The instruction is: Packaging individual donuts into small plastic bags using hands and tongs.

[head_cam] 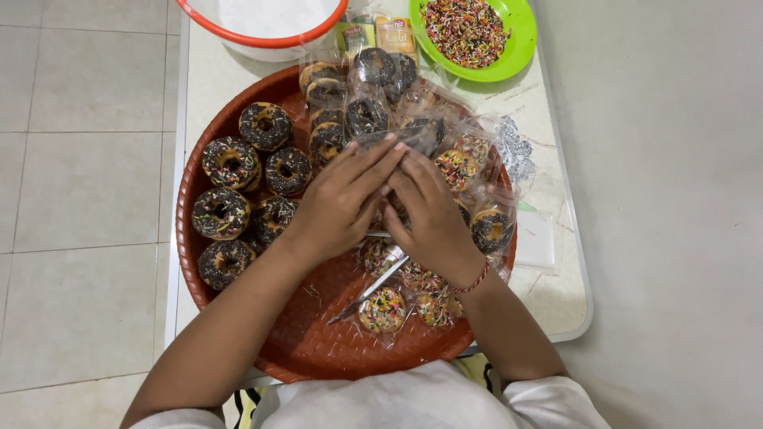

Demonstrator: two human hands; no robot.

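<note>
Doughnut bag [397,139] pinched by fingertips of left hand [338,202] and right hand [429,218], mid red tray [318,342], hemmed by doughnuts [230,163].

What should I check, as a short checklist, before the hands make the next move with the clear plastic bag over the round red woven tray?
1. Both hands on the clear plastic bag: left hand and right hand touch it, ok.
2. Doughnut inside this bag: hidden by fingers, cannot tell.
3. Unwrapped chocolate-glazed sprinkled doughnuts on the round red woven tray: ok.
4. Metal tongs free: lying on tray, partly under right hand, ok.
5. Green plate of coloured sprinkles apart from hands: ok.
</note>
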